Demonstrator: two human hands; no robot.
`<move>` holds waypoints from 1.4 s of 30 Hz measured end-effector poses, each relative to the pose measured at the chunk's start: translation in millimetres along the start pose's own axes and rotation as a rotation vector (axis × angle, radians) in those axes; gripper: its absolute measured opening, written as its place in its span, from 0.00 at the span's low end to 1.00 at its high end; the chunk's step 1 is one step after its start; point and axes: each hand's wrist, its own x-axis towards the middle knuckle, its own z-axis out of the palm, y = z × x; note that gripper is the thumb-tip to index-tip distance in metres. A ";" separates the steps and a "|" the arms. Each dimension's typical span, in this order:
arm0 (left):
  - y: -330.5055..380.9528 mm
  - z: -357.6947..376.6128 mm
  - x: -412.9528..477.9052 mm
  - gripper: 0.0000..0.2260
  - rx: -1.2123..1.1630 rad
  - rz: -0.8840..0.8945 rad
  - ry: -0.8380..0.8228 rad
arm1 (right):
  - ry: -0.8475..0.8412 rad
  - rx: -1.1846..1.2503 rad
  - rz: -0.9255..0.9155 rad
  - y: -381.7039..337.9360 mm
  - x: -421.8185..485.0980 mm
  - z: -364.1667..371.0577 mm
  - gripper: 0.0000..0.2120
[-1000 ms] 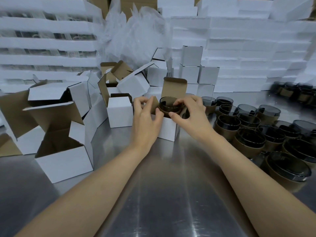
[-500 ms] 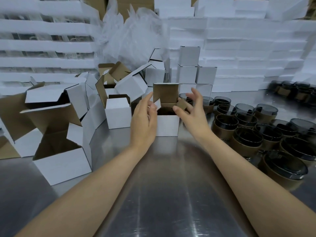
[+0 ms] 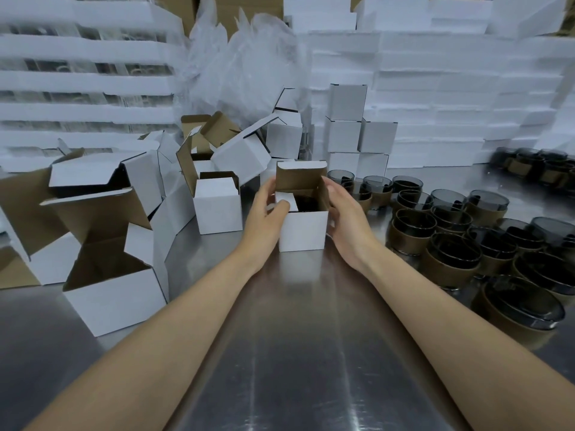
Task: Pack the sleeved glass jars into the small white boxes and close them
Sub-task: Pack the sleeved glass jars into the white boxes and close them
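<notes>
A small white box [image 3: 303,230] stands on the steel table [image 3: 298,353] in front of me, its lid flap upright and brown inside. A dark glass jar sits down inside it, mostly hidden. My left hand [image 3: 264,217] holds the box's left side, thumb pressing the left side flap inward. My right hand [image 3: 343,219] cups the right side, fingers against the right flap. Several sleeved glass jars [image 3: 454,253] with brown paper sleeves stand grouped to the right.
Open white boxes [image 3: 115,293] lie jumbled at the left, another open box [image 3: 217,203] just left of my hands. Closed boxes [image 3: 348,132] are stacked behind. White foam slabs [image 3: 451,88] and a plastic bag [image 3: 242,66] line the back.
The jar has dropped from the box's opening down inside. The box has been turned square to me, and both hands have moved from the jar to the side flaps.
</notes>
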 end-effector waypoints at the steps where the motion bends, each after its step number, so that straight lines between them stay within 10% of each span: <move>1: -1.1 -0.9 1.3 0.22 0.011 -0.009 0.000 | 0.001 0.021 0.005 -0.1 -0.1 0.6 0.16; 12: -1.7 0.5 -2.7 0.13 0.094 0.040 0.022 | -0.064 0.118 0.044 -4.9 -3.8 -0.9 0.21; 24: -3.0 0.4 -3.9 0.31 0.021 0.016 0.005 | -0.048 -0.105 0.003 -5.0 0.0 0.1 0.32; 29: -3.1 2.8 -1.4 0.11 0.078 0.029 0.051 | -0.035 -0.176 -0.036 -5.9 -3.7 2.8 0.15; 42: -0.3 1.3 -7.2 0.09 0.101 0.052 -0.021 | -0.114 -0.346 -0.259 -1.8 -12.9 2.1 0.06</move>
